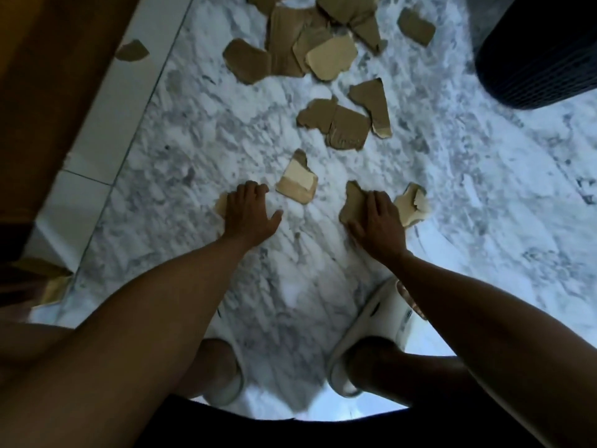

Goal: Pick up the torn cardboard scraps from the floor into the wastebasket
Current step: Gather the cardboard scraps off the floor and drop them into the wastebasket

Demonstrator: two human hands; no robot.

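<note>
**Both hands down on near scraps, first grabs in progress**

Marble floor [200, 130] fills the view. Dark ribbed wastebasket [536, 50] stands at upper right, well apart from both hands. Main scrap pile [310, 43] lies at top centre, overlapping pieces, untouched. A smaller cluster [345, 121] sits in mid floor. One stray scrap [132, 50] lies on the white baseboard tile at left.

Near row: pale layered scrap [298, 182] lies between the hands, touched by neither. Right hand [378, 221] lies on a brown scrap [353, 202], fingers together over it; whether curled under the edge, cannot tell. Pale torn scrap [415, 203] lies just beside that hand. Left hand [250, 210] covers a small pale scrap [221, 203], fingertips bent down, thumb spread out; a pinch is not confirmed.

Judgement: pick-up step, very early, nearly everything still on the floor. Next needs fingers under the flat edges to lift, then a carry up-right to the basket; thin pieces flat on smooth marble may slide instead of lifting.
</note>
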